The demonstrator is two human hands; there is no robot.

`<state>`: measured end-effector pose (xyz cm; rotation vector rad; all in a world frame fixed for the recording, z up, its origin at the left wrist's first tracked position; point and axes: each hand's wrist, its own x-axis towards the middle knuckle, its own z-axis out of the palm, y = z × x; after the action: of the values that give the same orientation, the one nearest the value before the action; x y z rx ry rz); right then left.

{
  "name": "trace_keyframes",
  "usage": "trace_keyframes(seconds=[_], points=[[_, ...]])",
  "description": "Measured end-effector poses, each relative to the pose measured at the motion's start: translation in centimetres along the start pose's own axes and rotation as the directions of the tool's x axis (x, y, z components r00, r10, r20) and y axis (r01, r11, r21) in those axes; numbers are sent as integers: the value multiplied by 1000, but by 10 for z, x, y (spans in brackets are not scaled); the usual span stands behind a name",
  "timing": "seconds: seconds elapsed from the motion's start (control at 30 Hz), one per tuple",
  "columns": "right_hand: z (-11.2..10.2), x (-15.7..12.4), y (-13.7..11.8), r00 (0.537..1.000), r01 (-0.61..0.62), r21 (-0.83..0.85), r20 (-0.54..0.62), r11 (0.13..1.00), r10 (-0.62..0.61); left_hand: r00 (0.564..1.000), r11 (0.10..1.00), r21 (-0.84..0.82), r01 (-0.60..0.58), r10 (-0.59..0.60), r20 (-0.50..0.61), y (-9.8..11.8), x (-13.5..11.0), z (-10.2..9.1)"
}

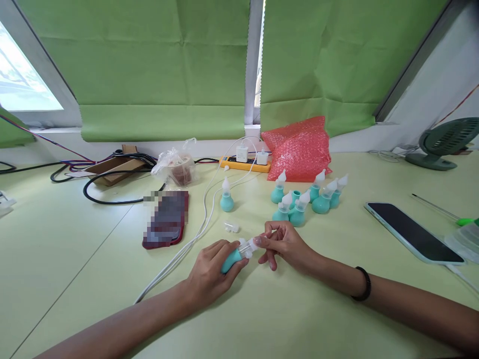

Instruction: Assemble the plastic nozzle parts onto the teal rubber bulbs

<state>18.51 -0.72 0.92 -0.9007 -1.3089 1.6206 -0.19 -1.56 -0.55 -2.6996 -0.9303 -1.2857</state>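
My left hand (213, 269) is wrapped round the teal bulb of a nasal aspirator (245, 248), which lies tilted with its clear barrel pointing right. At its far end, the thumb and forefinger of my right hand (282, 244) pinch the white tip, mostly hidden by the fingers. Just beyond my hands lies a small clear plastic piece (231, 227). One nasal aspirator (226, 197) stands upright behind that piece. Several more teal aspirators (297, 212) with white tips are grouped to the right, with an open teal bulb (295, 197) among them.
A red bubble-wrap bag (299, 149) leans at the back beside a yellow power strip (245, 164). White cables (187, 244) run past a red-cased phone (166, 219). On the right are another phone (411, 232), a screwdriver (437, 207) and a fan (445, 142).
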Motion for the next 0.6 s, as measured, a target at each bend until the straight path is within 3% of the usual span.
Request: trace_keyframes(seconds=[0.23, 0.4, 0.5, 0.6], points=[[7, -2, -11, 996, 73, -17, -51, 997, -74, 989, 980, -135, 147, -147, 7, -2, 1, -2], [11, -6, -20, 982, 169, -124, -58, 978, -177, 914, 907, -205, 368, -313, 257, 3, 7, -7], [10, -6, -19, 979, 195, -184, -21, 963, -202, 878, 859, -300, 416, -293, 379, 5, 10, -11], [10, -6, -19, 977, 206, -275, -2, 939, -214, 879, 844, -352, 405, -253, 405, 5, 11, -12]])
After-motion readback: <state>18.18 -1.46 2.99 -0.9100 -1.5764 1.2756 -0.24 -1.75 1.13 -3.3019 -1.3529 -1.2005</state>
